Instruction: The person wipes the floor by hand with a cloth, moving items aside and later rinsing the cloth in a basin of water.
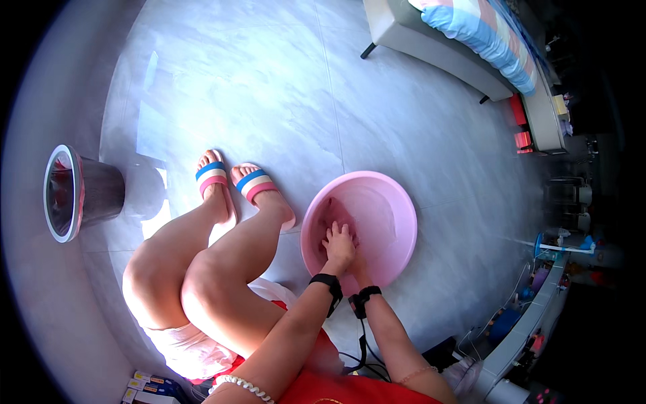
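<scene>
A round pink plastic basin (388, 202) stands on the floor before me, to the right of my feet, with what looks like shallow water in it. Inside its left half lies a darker reddish-pink patch (337, 206), probably wet cloth; its outline is hard to make out. My left hand (339, 246) reaches into the basin over that patch, palm down and fingers spread. Just beneath and beside it is my right hand (359, 263), its fingers mostly hidden by the left, so its grip is unclear. Black straps (328, 287) circle both wrists.
My legs and striped slide sandals (254, 183) are left of the basin. A lined waste bin (103, 189) stands further left by the wall. Black cables (364, 348) hang below my right wrist. A grey sofa (434, 48) is at upper right, and a cluttered shelf (525, 318) at lower right.
</scene>
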A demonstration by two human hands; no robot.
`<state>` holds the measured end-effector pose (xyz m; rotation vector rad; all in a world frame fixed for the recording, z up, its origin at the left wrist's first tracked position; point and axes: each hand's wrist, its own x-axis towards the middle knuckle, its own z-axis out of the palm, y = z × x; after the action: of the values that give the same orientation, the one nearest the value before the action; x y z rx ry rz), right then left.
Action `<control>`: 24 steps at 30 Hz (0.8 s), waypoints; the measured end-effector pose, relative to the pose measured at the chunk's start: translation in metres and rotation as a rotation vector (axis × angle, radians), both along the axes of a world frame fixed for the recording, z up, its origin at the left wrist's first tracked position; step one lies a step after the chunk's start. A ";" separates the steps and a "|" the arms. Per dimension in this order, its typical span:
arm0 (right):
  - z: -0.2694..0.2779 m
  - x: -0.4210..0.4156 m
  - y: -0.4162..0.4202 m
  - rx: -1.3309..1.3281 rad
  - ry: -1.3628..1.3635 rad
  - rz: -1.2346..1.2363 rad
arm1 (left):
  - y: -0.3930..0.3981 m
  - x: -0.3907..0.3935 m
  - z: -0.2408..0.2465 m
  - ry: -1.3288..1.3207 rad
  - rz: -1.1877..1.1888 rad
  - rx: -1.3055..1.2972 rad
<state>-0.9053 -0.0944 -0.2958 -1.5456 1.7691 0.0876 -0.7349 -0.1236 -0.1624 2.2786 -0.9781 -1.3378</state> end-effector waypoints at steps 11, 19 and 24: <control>0.134 0.035 -0.030 0.268 -0.192 0.017 | 0.005 -0.011 -0.034 0.333 0.278 0.179; 0.210 -0.004 -0.021 0.297 -0.855 -0.465 | 0.002 -0.020 -0.024 0.452 0.124 0.019; 0.188 -0.005 -0.028 0.579 -1.095 -0.923 | -0.003 -0.044 0.043 0.375 0.023 -0.188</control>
<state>-0.9101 -0.1220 -0.1080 -0.1313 1.1851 -0.5472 -0.7791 -0.1265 -0.1193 1.8096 -0.9007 -1.5202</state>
